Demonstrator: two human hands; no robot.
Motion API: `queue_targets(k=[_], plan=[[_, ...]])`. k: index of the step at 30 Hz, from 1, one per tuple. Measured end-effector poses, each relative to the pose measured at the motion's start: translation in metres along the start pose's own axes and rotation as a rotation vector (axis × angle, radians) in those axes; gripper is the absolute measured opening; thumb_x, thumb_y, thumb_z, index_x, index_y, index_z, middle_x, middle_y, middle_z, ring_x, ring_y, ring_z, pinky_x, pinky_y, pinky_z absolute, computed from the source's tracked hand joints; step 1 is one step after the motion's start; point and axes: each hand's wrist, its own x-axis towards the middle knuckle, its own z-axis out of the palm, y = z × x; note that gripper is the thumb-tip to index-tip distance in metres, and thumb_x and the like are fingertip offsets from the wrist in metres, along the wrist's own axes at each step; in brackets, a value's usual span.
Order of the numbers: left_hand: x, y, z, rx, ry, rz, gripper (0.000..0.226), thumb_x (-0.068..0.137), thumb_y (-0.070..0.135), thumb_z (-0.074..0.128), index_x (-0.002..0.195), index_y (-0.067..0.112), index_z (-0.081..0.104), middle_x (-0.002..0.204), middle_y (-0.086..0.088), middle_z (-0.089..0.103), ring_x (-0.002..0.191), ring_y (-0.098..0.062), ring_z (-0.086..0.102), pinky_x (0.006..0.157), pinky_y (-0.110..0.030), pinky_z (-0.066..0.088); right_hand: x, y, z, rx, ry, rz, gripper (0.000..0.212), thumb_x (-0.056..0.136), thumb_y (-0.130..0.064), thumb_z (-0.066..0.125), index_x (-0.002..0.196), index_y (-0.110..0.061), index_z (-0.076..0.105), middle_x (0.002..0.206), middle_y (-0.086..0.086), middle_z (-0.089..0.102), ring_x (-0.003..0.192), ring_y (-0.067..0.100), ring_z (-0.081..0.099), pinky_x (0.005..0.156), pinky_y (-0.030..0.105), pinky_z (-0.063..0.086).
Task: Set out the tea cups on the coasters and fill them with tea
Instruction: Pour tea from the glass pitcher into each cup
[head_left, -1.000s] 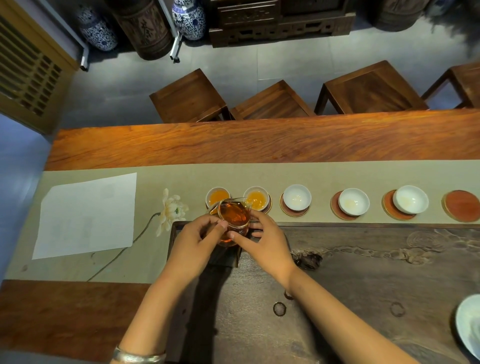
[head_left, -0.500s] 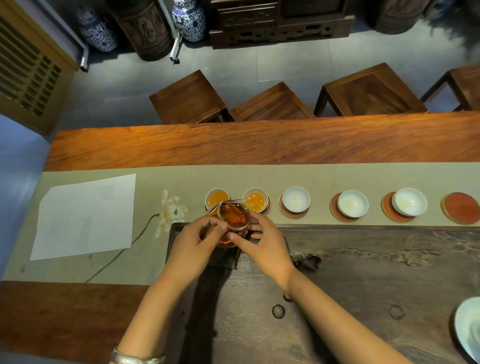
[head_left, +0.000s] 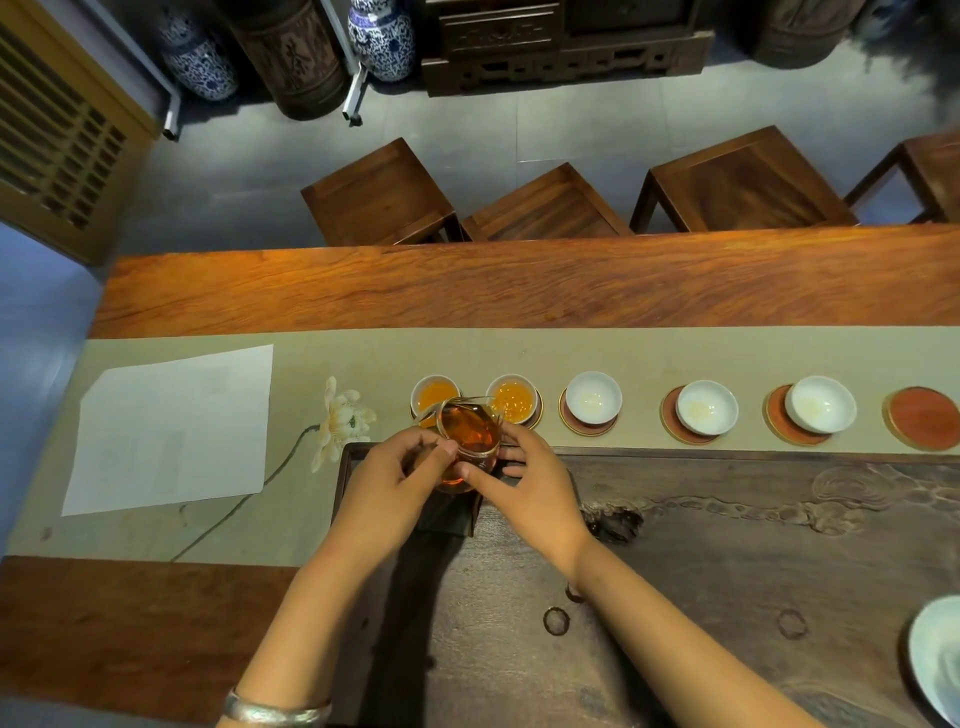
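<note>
With both hands on it, the pitcher (head_left: 470, 439) is the risk: left hand (head_left: 387, 488) curls round its left side, right hand (head_left: 535, 483) pinches it with thumb low and fingers behind the rim, over the near-left corner of the tray (head_left: 727, 519).

Failure modes, my read:
- It looks well filled with dark tea; a quick tilt could slop over the rim onto the runner (head_left: 571, 353).
- It sits just in front of the two filled cups (head_left: 435, 395) (head_left: 513, 399); swinging right could clip one.
- Empty cups (head_left: 593, 397) (head_left: 706, 406) (head_left: 820, 404) sit off-centre on their coasters, so a knock or heavy pour could tip them.
- Far-right coaster (head_left: 922, 417) has no cup yet.

Orientation: the pitcher looks roughly upright, mouth facing up and a little toward the camera; long axis vertical. Spout seems to point up-left toward the first cup, but glare makes that uncertain. Cup row runs left-right along the runner, just beyond the tray.
</note>
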Motion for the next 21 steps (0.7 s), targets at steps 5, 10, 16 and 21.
queue_targets(k=[5,10,16,21], plan=[[0.000,0.000,0.000,0.010,-0.006,0.001,0.019,0.094,0.031,0.056,0.078,0.035,0.067,0.067,0.022,0.065,0.066,0.005,0.059,0.063,-0.006,0.042,0.000,0.000,-0.001,0.001,-0.002,0.009,0.050,0.065,-0.066,0.072,0.110,-0.061,0.050,0.115,-0.019,0.065,0.103,-0.008,0.060,0.086,0.018,0.051],[0.001,0.000,0.000,0.014,-0.002,-0.006,0.020,0.094,0.029,0.057,0.078,0.035,0.067,0.067,0.021,0.064,0.066,0.005,0.058,0.063,-0.007,0.041,0.000,-0.001,-0.001,0.000,0.004,0.005,0.046,0.066,-0.064,0.073,0.107,-0.062,0.051,0.115,-0.018,0.065,0.103,-0.007,0.061,0.085,0.018,0.052],[-0.003,-0.004,0.001,0.024,0.000,-0.018,0.020,0.095,0.026,0.055,0.081,0.034,0.067,0.070,0.019,0.066,0.070,0.002,0.061,0.066,-0.009,0.044,0.000,-0.004,-0.003,-0.005,-0.006,0.003,0.057,0.067,-0.059,0.075,0.117,-0.055,0.048,0.119,-0.019,0.063,0.106,-0.009,0.058,0.086,0.015,0.049],[-0.008,-0.010,0.003,-0.027,0.018,-0.028,0.020,0.095,0.023,0.053,0.081,0.028,0.067,0.073,0.005,0.065,0.074,-0.008,0.062,0.073,-0.026,0.048,0.000,-0.012,-0.011,-0.034,-0.030,-0.029,0.069,0.068,-0.053,0.078,0.127,-0.046,0.042,0.126,-0.018,0.054,0.112,-0.008,0.054,0.088,0.011,0.046]])
